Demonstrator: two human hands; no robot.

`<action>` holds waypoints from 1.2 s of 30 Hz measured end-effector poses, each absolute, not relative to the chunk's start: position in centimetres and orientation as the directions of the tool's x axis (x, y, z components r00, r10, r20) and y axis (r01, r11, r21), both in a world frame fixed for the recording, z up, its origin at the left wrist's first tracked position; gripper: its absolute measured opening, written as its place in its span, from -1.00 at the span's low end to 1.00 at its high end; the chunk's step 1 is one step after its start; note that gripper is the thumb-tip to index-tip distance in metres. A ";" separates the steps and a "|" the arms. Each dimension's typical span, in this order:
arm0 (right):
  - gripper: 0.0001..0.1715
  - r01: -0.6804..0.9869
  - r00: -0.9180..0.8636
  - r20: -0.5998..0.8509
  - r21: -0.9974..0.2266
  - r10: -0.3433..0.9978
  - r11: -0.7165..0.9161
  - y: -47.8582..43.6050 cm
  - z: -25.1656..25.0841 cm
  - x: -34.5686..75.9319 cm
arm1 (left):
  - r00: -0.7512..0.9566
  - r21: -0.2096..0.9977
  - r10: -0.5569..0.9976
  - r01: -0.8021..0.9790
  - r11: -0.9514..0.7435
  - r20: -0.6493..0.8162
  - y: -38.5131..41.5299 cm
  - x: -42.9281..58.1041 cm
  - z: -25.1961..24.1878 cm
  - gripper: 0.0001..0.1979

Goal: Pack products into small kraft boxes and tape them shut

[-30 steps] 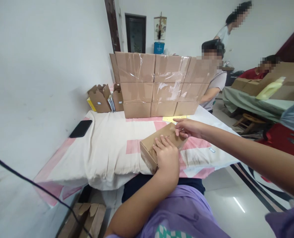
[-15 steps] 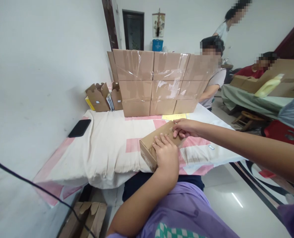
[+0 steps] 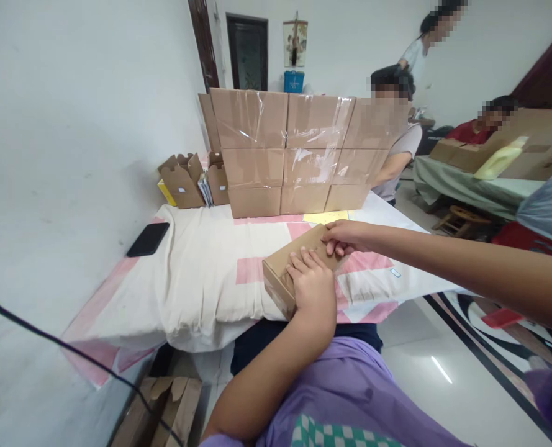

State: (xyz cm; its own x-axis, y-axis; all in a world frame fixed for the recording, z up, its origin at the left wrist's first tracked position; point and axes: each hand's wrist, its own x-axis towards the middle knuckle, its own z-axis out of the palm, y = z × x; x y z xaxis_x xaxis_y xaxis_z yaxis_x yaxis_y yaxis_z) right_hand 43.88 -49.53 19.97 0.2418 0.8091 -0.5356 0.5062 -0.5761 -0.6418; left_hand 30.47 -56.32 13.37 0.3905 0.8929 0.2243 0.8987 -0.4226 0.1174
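Note:
A small closed cardboard box lies at an angle near the table's front edge, its lid facing up. My left hand rests on the lid with its fingers stretched out flat. At the box's far right end is my right hand, fingers curled and the index fingertip touching the lid's edge. Whether anything small is pinched in that hand is hidden. Both hands cover much of the lid's right half.
Taped cardboard boxes form a stacked wall behind. Open cartons and a black phone are at left. A small blue-edged label lies on the cloth-covered table. A co-worker sits behind the stack; others are farther right.
The view has shifted very slightly. Both hands stay on the box in nearly the same place, and the right fingers have moved only a little at its far end.

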 end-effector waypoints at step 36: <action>-0.83 0.675 0.207 -0.687 -0.416 0.697 -0.610 -48.1 20.9 45.1 | 0.384 0.117 0.903 0.905 -0.410 0.193 -56.4 30.4 13.6 -0.50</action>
